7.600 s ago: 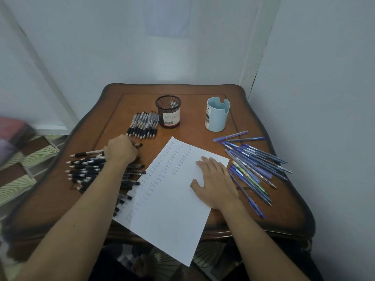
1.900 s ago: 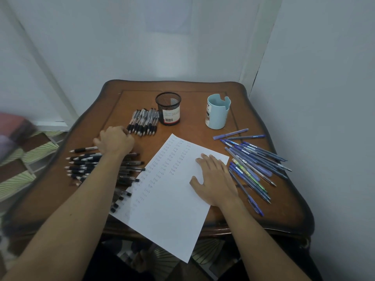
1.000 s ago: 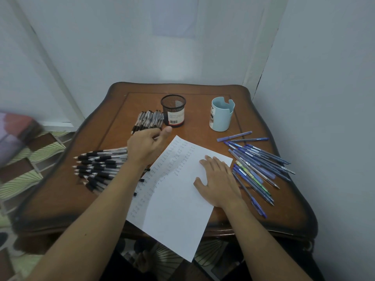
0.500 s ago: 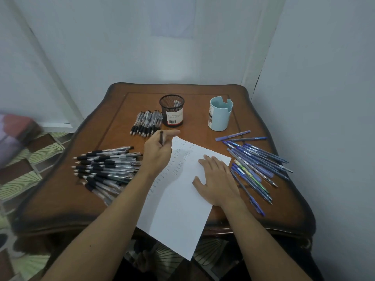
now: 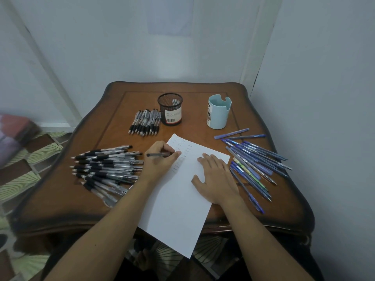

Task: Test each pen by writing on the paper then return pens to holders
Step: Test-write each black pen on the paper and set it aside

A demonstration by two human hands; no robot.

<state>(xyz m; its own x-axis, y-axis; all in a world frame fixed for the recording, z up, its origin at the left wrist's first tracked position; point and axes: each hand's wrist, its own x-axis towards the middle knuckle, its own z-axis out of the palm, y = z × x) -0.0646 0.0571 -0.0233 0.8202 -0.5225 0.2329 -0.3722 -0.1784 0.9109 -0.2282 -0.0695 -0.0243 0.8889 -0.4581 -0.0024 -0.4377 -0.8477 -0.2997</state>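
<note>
Mid-test: left hand has fingers curled round a black pen at the paper's far-left corner, right hand flat on the paper, fingers straight. Next, I'd guess: scribble, then drop it in the mesh holder beyond the paper.

Matt white paper lies under the gripped pen on a glossy varnished wood table, with a black wire-mesh holder and a smooth pale-blue holder beyond the grip.

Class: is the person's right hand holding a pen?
No, the right hand lies flat on the paper, while the left hand grips the black pen.
</note>
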